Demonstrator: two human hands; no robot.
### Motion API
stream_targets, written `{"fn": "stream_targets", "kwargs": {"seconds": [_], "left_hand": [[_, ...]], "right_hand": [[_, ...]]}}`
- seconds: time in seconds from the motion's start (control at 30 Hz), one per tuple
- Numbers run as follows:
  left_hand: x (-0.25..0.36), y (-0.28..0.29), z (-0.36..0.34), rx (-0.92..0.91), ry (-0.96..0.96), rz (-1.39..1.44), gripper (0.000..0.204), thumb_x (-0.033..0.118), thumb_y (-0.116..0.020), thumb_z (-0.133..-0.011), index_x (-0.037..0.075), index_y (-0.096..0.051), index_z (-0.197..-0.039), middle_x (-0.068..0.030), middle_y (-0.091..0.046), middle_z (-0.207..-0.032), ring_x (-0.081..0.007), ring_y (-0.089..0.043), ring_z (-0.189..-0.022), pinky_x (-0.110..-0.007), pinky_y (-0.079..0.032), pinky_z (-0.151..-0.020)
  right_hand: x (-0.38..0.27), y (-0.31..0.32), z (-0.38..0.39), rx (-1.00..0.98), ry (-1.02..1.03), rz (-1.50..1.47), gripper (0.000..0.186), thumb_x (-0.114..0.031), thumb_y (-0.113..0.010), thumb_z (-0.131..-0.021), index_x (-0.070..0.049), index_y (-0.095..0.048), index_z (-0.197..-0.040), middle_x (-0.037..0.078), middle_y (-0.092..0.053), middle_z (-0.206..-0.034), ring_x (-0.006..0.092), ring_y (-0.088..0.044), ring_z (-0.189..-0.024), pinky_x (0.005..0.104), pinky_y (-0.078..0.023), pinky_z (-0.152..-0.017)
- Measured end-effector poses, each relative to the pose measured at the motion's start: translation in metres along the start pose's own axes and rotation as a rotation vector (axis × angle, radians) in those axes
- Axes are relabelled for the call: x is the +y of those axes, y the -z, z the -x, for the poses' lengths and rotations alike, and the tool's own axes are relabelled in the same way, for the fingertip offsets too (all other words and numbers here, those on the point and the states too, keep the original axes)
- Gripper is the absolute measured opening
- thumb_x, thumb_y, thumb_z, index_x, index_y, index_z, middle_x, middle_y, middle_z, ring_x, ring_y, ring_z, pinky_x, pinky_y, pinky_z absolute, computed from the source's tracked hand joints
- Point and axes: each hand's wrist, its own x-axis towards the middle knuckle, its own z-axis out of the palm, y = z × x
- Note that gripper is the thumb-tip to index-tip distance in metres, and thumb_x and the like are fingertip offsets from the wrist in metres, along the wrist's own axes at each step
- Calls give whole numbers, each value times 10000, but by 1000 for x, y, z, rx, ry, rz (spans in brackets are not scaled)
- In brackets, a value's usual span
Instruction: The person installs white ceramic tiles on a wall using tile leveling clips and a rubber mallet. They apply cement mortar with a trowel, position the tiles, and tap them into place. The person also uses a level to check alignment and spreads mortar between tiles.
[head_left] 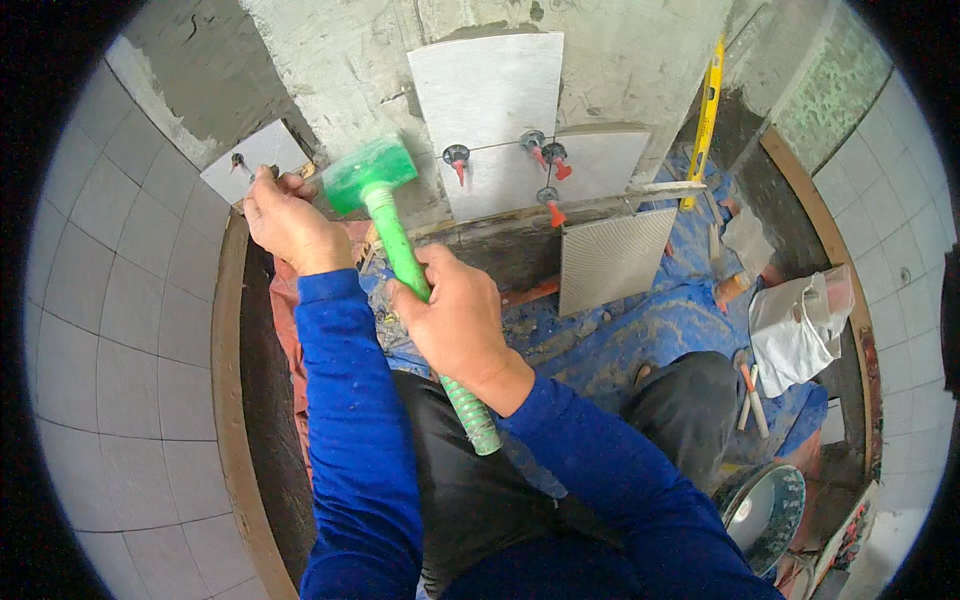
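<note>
Head view, with the corners lost in a black curved rim. Grips a green mallet [403, 257] in the right hand [455, 315], fingers closed around the handle and covering part of it; mallet head tilted toward the upper left of centre, handle end over dark trousers [435, 420] at lower centre. Curls the fingers of the left hand [290, 225] at upper left, by a small pale tile [282, 145]. Cannot tell whether pinching something small there or only resting against the tile, nor whether touching the mallet head just beside. Leaves only a strip of red cloth [287, 330] visible beside the left forearm, and hides part of a smeared blue sheet [570, 345] behind a dark knee [690, 410].

Shows, at lower right, a dark bucket [803, 500] with something pale inside; cannot tell whether liquid or merely reflection. Shows also, at right, a crumpled white bag [790, 335], contents hard to make out, with slender tools [756, 405] just beside.

Includes, at upper centre, pale wall tiles [487, 100] with red-and-black clips [456, 157]; right of centre, a ridged tile [615, 265]; at upper right, a yellow level [708, 125].
</note>
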Motion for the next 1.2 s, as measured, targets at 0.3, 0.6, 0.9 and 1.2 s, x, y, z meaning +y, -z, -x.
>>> {"fn": "stream_targets", "kwargs": {"seconds": [0.3,0.6,0.9,1.2], "left_hand": [[-3,-5,-3,-2,32,67,172,193,-616,-1003,29,-591,-957,-51,-607,-735,-137,-538,-618,-291,-448,-577],[-2,-5,1,-18,-38,-41,196,216,-605,-1009,28,-598,-955,-44,-598,-740,-128,-530,-637,-291,-440,-600],[-2,-11,6,-17,30,31,190,218,-588,-1014,39,-612,-954,-25,-588,-730,-117,-516,-623,-277,-420,-577],[-2,-19,14,-12,25,65,189,210,-580,-1023,52,-605,-921,-19,-576,-725,-116,-503,-618,-283,-422,-577]], "right_hand": [[-1,3,-1,21,58,-45,253,-172,-798,-851,-29,-685,-1026,183,-700,-764,379,-707,-700,468,-531,-640],[3,4,2,33,44,-89,254,-155,-801,-845,-13,-688,-1022,193,-694,-763,379,-706,-701,456,-529,-630],[11,11,-6,47,54,-145,217,-134,-804,-851,-17,-696,-998,181,-714,-773,325,-715,-656,412,-533,-609],[9,14,-3,9,61,-119,230,-111,-804,-856,2,-697,-1025,155,-718,-731,229,-696,-588,376,-519,-570]]}}
